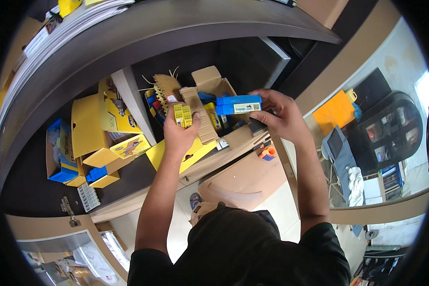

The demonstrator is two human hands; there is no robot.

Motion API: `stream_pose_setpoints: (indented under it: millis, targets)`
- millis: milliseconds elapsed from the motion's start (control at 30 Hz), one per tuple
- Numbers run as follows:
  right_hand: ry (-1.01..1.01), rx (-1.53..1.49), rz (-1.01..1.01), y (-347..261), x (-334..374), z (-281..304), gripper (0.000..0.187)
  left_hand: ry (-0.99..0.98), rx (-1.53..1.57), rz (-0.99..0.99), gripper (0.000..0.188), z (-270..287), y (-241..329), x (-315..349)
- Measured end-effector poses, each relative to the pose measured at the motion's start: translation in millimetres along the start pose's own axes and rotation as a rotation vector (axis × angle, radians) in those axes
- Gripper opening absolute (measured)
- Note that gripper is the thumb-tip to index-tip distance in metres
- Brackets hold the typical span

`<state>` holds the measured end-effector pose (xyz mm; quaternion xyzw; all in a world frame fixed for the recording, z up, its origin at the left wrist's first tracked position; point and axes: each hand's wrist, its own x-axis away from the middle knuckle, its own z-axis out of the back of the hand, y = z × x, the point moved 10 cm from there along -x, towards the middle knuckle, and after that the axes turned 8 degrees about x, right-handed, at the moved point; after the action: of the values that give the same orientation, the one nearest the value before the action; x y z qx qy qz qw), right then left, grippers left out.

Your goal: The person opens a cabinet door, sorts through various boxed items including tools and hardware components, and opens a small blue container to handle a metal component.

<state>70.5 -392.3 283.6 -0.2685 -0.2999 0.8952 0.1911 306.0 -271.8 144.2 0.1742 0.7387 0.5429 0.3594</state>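
Near the front edge of the dark cabinet shelf [124, 186], to the right of a pale upright divider [133, 97], both hands are occupied. Left hand [178, 136]: fingers and thumb closed around small yellow packs [182, 116], which show upright above the grip; the exact count cannot be determined. Right hand [282, 117]: thumb and fingers parted only by the thickness of a blue pack [238, 105], pinched at its right end, label face visible. The blue pack lies across the view of the right part of an open cardboard box [200, 114]; whether it touches that box cannot be told. Yellow packs and blue items are visible inside the box. Just behind the left hand stands a tan ribbed piece [168, 87]. A flat yellow carton [195, 156] sits at the shelf's front edge, partly behind the left forearm. Left of the divider, opened yellow cartons [87, 126] stand beside a blue-edged box [62, 157]. At the shelf's front left corner, near a metal hinge [69, 209], lies a pale ribbed strip [88, 197].
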Motion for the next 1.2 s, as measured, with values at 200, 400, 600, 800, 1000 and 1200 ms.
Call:
stream_pose_setpoints:
  millis: [200,400,600,800,1000,1200]
  targets:
    - [0.018,-0.376,-0.210,23,17,-8,0.050,-0.002,0.114,0.017,0.031,-2,2,1]
    - [0.003,-0.443,-0.323,32,25,-9,0.046,0.001,0.080,-0.027,0.031,-1,1,-1]
    - [0.003,-0.417,-0.333,38,26,-16,0.046,-0.007,0.029,-0.026,0.031,-1,3,-1]
    - [0.096,-0.623,-0.403,58,25,-37,0.051,-0.005,0.044,-0.034,0.032,-1,0,-1]
    - [0.282,-0.319,-0.376,46,12,-19,0.048,-0.009,0.021,-0.051,0.033,0,2,-1]
    - [0.435,0.231,-0.135,10,-5,-29,0.042,0.023,-0.030,0.011,0.036,4,-6,4]
